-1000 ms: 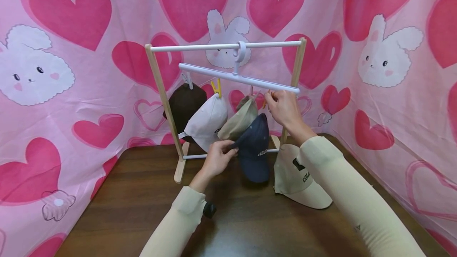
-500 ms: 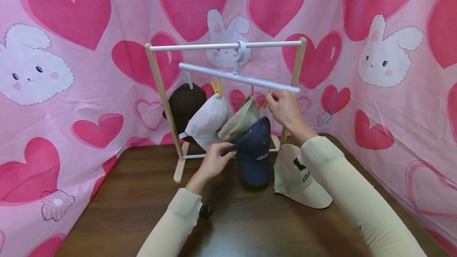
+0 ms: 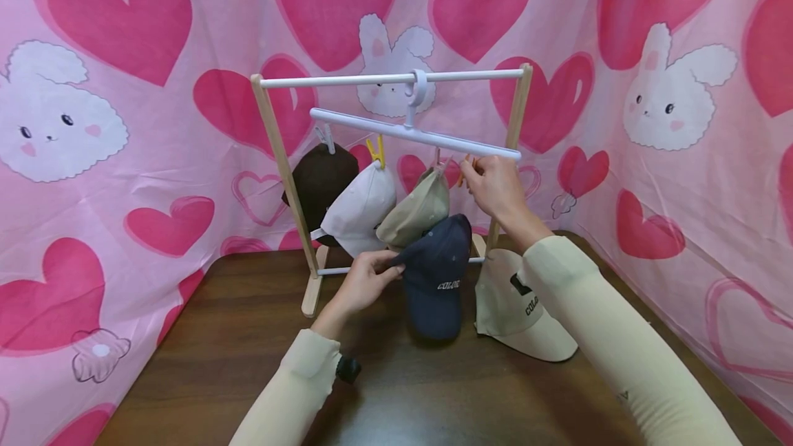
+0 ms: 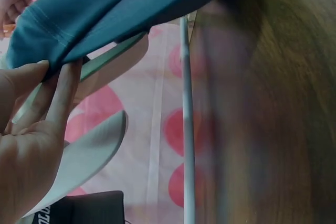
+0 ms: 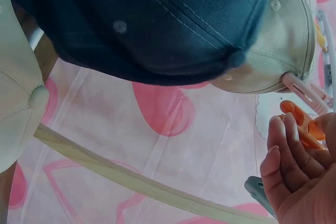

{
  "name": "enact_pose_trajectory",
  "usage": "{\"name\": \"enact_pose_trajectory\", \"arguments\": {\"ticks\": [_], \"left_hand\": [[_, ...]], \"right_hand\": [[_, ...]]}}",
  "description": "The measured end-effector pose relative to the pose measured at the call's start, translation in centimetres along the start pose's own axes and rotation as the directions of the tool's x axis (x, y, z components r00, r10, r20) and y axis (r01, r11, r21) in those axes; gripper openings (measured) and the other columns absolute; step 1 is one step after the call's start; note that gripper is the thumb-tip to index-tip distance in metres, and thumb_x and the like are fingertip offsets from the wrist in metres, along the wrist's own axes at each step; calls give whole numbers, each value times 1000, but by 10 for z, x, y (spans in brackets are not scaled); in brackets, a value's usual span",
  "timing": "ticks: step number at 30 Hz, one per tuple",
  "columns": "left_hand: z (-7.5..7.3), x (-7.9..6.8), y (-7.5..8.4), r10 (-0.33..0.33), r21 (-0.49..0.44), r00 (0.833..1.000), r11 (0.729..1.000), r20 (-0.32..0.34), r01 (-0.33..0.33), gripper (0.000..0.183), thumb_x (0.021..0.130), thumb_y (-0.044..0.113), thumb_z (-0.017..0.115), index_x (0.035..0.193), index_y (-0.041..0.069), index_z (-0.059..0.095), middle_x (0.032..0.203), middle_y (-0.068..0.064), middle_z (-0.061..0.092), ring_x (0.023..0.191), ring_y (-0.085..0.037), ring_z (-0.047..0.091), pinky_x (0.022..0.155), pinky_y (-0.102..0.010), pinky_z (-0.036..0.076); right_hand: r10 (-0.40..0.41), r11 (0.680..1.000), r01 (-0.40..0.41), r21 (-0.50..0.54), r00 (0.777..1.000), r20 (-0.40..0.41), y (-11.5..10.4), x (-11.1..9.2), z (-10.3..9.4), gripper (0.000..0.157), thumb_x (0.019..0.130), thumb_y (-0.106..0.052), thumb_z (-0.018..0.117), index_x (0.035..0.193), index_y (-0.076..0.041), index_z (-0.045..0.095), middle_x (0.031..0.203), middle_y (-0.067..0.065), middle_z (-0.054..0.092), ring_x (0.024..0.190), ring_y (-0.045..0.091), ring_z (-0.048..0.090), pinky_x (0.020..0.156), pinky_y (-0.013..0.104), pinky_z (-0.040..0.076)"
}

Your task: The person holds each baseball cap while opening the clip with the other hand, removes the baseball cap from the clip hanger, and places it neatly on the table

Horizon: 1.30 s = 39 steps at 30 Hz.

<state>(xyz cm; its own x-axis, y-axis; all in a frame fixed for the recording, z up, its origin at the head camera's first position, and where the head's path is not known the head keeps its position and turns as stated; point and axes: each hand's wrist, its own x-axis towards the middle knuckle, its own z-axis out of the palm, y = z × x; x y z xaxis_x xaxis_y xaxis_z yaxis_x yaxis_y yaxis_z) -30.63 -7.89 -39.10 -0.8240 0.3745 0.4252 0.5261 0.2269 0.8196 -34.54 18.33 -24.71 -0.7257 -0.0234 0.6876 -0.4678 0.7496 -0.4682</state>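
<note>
My left hand [image 3: 365,285] pinches the edge of a navy baseball cap [image 3: 436,277] between thumb and fingers. In the left wrist view the cap's brim points away from the palm. Just under the low end of a white hanger [image 3: 365,122], my right hand [image 3: 498,188] pinches an orange clothespin [image 5: 302,124]. The navy cap is apart from that clothespin. Left of it, a beige cap [image 3: 418,212] hangs from a pink clothespin [image 5: 305,92]. A white cap [image 3: 362,206] hangs from a yellow clothespin [image 3: 376,152], and a dark brown cap [image 3: 319,181] from a pale grey one.
A rack with wooden posts [image 3: 279,164] and a white top rail [image 3: 334,81] carries the tilted hanger. Another beige cap [image 3: 508,301] stands on the brown table [image 3: 396,391] at right. Part of a grey-green clothespin [image 5: 257,188] shows behind my right hand.
My left hand has moved down and slightly left, bringing the navy cap lower and away from the hanger. My right hand has stayed at the orange clothespin.
</note>
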Motion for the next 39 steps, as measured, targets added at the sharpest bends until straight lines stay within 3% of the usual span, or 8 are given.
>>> {"name": "enact_pose_trajectory", "arguments": {"ticks": [3, 10, 16, 21, 30, 39], "left_hand": [[-1, -1, -1, -5, -32, 1000, 999, 9, 5, 13, 96, 0, 68, 107, -2, 75, 103, -16, 75, 91, -25, 74, 82, -27, 56], [-3, -4, -5, -47, -110, 996, 992, 80, 56, 16, 96, -4, 67, 110, -7, 73, 106, -19, 73, 91, -21, 73, 87, -48, 58], [-5, -8, -7, -66, -165, 984, 982, 166, 94, 19, 96, -5, 66, 113, -10, 70, 110, -21, 70, 95, -18, 72, 85, -37, 59], [-6, -11, -10, -70, -172, 971, 979, 229, 111, 21, 96, -6, 64, 116, -11, 69, 112, -22, 71, 96, -21, 73, 86, -35, 59], [-10, -13, -14, -129, -71, 949, 985, 287, 156, 18, 97, -4, 63, 114, -8, 70, 106, -20, 74, 90, -28, 75, 82, -32, 59], [-11, -17, -21, -177, -7, 889, 980, 422, 199, 16, 94, -8, 66, 109, -10, 72, 100, -19, 76, 88, -19, 74, 77, -28, 59]], "right_hand": [[5, 1000, -5, -1, 1000, 1, 0, 0, 0, 45, 104, -30, 58, 73, -1, 75, 65, 10, 67, 57, 24, 55, 48, 31, 42], [12, 1000, -12, -11, 1000, 4, 0, 0, 0, 45, 103, -30, 58, 72, -2, 75, 64, 9, 67, 60, 25, 56, 50, 32, 42], [13, 1000, -13, -22, 1000, -5, 0, 0, 0, 47, 103, -32, 58, 70, -3, 74, 63, 9, 66, 60, 25, 56, 49, 32, 41], [-5, 1000, 5, -21, 1000, -20, 0, 1, 1, 47, 103, -31, 58, 70, -1, 74, 62, 8, 66, 59, 25, 56, 49, 33, 41], [-19, 999, 18, -27, 999, -43, 1, 1, 3, 47, 102, -30, 59, 67, -3, 74, 61, 8, 66, 59, 25, 57, 50, 33, 41], [1, 1000, -1, -20, 1000, -31, 2, 0, 3, 47, 102, -30, 59, 69, -1, 74, 62, 8, 66, 60, 25, 58, 50, 33, 41]]}}
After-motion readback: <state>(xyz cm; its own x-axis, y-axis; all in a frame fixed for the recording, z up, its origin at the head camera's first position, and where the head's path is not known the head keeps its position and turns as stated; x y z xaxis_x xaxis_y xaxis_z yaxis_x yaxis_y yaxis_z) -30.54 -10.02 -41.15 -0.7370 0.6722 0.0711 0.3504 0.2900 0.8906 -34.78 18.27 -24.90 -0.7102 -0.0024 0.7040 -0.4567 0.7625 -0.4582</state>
